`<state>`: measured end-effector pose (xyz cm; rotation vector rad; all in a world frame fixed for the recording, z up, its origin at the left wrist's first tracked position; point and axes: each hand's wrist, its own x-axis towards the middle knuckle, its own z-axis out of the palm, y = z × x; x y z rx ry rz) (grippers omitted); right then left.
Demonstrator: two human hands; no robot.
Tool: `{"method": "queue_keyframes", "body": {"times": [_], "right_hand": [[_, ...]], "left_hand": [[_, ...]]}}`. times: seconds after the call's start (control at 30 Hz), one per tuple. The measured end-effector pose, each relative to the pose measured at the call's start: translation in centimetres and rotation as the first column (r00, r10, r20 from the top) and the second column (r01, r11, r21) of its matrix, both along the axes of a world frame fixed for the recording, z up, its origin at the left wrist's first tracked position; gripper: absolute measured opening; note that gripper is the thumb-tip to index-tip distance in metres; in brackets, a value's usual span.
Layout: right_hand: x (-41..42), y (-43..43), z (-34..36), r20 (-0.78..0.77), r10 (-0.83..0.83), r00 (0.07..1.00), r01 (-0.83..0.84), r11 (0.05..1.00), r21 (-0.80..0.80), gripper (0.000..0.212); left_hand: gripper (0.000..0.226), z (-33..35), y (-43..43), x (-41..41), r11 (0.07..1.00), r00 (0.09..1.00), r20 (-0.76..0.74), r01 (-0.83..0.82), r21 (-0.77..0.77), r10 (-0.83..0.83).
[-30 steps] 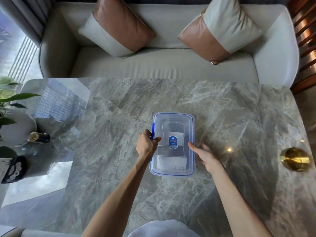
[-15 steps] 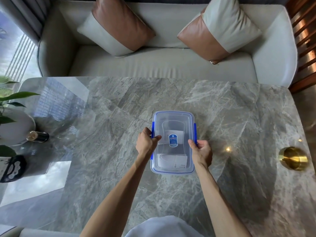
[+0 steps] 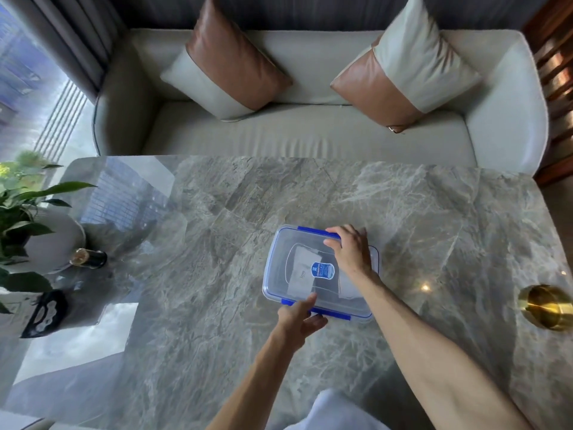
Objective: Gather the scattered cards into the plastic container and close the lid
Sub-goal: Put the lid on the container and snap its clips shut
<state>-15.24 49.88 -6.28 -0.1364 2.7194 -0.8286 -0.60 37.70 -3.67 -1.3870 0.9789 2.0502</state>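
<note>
Here, left hand [image 3: 299, 316] pinching the near blue clip [image 3: 328, 312] of the plastic container [image 3: 279, 274]; right hand [image 3: 350, 249] curled over the far clip [image 3: 313, 230], grip closed on it. Lid [image 3: 302, 243] seated, cards [image 3: 302, 271] visible through it. Container turned slantwise mid-bench [image 3: 217, 290], forearms crossing the near surface. Well apart: brass cup [image 3: 547, 305] at right edge, dark bottle [image 3: 90, 258] and plant [image 3: 21, 212] at left, sofa [image 3: 310, 138] with two cushions beyond.
</note>
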Motion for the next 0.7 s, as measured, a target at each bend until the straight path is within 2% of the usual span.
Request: {"method": "queue_keyframes", "body": {"times": [0.03,0.1,0.17,0.2,0.23,0.3,0.33,0.4,0.47,0.6,0.7], "right_hand": [[0.1,0.1,0.3,0.008,-0.014,1.0,0.014,1.0,-0.006,0.037],[1.6,0.9,0.8,-0.02,-0.171,0.985,0.169,0.983,-0.069,0.045],[4.6,2.6,1.1,0.019,-0.474,0.88,0.468,0.863,-0.191,0.05],[6.4,3.5,1.1,0.109,-0.579,0.808,0.587,0.776,-0.232,0.052],[8.3,4.2,0.9,0.237,-0.617,0.751,0.661,0.709,-0.248,0.052],[11.4,4.8,0.5,0.465,-0.555,0.69,0.708,0.65,-0.274,0.049],[12.0,4.8,0.2,0.507,-0.526,0.682,0.71,0.642,-0.289,0.051],[11.6,5.0,-0.3,0.496,-0.527,0.69,0.703,0.651,-0.286,0.056],[9.3,5.2,-0.8,0.471,-0.532,0.703,0.69,0.669,-0.275,0.058],[2.9,5.5,-1.1,0.472,-0.476,0.742,0.647,0.693,-0.319,0.051],[-0.9,5.6,-1.2,0.469,-0.444,0.763,0.624,0.696,-0.356,0.042]], "left_hand": [[0.065,0.0,-0.7,0.3,1.0,0.999,0.029,0.03,-0.006,-0.03],[0.079,-0.5,-2.4,0.5,0.979,0.995,0.07,0.082,-0.188,-0.07],[0.09,-0.8,-4.4,0.3,0.89,0.993,0.017,0.114,-0.442,-0.119],[0.09,-0.9,-5.4,0.1,0.831,0.987,-0.021,0.125,-0.543,-0.162],[0.086,-1.0,-6.4,-0.1,0.782,0.974,-0.05,0.146,-0.606,-0.221],[0.071,-1.1,-7.6,-0.9,0.751,0.93,-0.074,0.241,-0.615,-0.359],[0.062,-1.1,-7.8,-1.5,0.735,0.901,-0.072,0.3,-0.608,-0.428],[0.047,-1.1,-8.0,-2.9,0.657,0.843,-0.038,0.39,-0.645,-0.537],[0.043,-1.3,-7.9,-4.5,0.615,0.835,-0.001,0.405,-0.677,-0.551],[0.041,-1.5,-7.8,-8.6,0.59,0.839,-0.004,0.379,-0.713,-0.544],[0.042,-1.8,-7.8,-11.4,0.617,0.855,-0.036,0.344,-0.708,-0.518]]}}
